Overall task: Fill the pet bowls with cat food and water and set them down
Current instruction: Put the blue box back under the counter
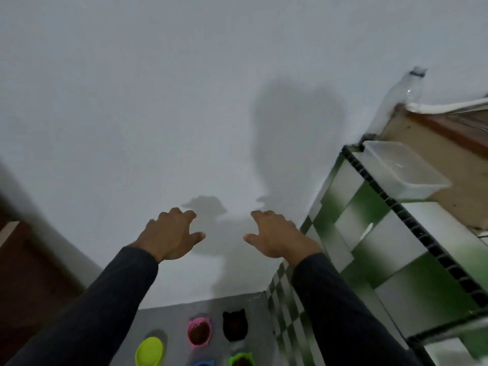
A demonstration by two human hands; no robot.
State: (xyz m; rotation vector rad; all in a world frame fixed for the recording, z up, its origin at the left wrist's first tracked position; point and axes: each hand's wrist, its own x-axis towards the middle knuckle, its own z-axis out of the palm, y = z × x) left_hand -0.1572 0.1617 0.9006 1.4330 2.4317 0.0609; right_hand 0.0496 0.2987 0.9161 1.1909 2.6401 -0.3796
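Left hand [171, 235] and right hand [274, 237] raised before the wall [132, 114], fingers [188, 215] spread and loosely bent, nothing held or touched

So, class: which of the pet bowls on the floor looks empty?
The yellow-green bowl, leftmost, shows a bare inside; the pink bowl beside it holds brown food.
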